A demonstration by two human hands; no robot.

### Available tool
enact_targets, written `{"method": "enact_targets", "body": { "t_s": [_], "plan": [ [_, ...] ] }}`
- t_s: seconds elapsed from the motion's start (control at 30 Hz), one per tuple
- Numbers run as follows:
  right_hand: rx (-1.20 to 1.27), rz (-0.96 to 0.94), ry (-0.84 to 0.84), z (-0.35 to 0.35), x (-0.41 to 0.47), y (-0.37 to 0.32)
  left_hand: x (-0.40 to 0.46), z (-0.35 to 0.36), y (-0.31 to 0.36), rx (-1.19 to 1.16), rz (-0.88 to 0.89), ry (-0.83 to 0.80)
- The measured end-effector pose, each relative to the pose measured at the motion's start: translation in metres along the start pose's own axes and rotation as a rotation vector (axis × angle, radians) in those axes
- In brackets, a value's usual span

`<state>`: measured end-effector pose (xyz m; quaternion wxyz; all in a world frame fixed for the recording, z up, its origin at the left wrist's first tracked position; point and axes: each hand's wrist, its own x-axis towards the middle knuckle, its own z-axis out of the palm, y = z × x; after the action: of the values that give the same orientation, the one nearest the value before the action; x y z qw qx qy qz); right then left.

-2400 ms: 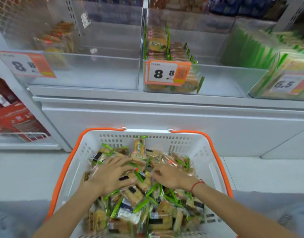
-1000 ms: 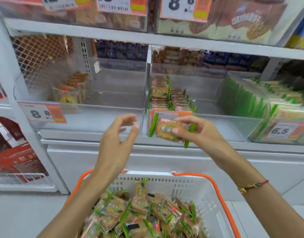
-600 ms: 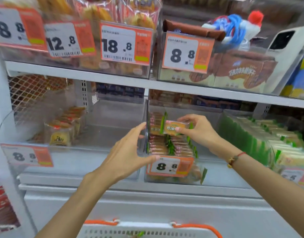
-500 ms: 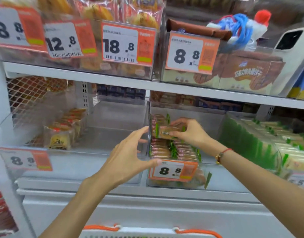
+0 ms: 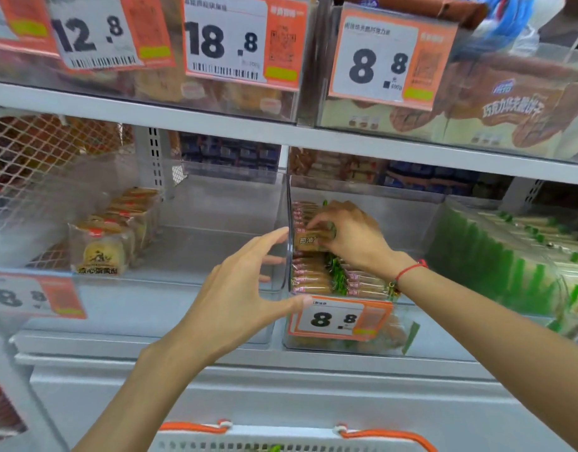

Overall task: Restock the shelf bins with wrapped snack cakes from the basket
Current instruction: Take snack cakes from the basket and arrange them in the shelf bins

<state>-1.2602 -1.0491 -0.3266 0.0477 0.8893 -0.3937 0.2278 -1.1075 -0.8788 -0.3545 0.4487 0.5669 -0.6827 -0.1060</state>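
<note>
Fingers [image 5: 317,220] of the right hand [image 5: 353,239] are curled around a wrapped snack cake [image 5: 309,240] inside the clear bin [image 5: 444,340]; the left hand [image 5: 235,288] is held open beside it.

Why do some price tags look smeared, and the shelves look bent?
Head view: the left 8.8 tag is blurred, and the 12.8 tag soft, while the 8.8 tag under the right hand reads sharply; the wide lens bows the upper shelf edge; soft glare sits on the clear bins.

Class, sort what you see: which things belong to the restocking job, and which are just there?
Job: snack cake pinched by right hand; clear bin; left hand; basket.
Just there: yellow pastries; green packs; 18.8 price tag.
</note>
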Motion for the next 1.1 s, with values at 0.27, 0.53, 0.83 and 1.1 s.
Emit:
{"method": "enact_targets", "body": {
  "t_s": [0.27, 0.53, 0.83, 1.1],
  "plan": [
    [0.111, 0.030, -0.110, -0.006, 0.006, 0.000, 0.000, 0.001, -0.001, 0.004, -0.013, 0.002],
    [-0.200, -0.118, -0.229, -0.007, 0.002, -0.009, 0.002, -0.001, 0.006, 0.010, -0.051, -0.022],
    [0.021, -0.031, -0.125, -0.056, -0.063, -0.020, -0.009, 0.004, 0.014, 0.103, -0.075, 0.028],
    [0.484, 0.007, -0.005, -0.060, -0.173, -0.048, -0.076, 0.019, 0.038, 0.194, 0.006, 0.283]
  ]
}}
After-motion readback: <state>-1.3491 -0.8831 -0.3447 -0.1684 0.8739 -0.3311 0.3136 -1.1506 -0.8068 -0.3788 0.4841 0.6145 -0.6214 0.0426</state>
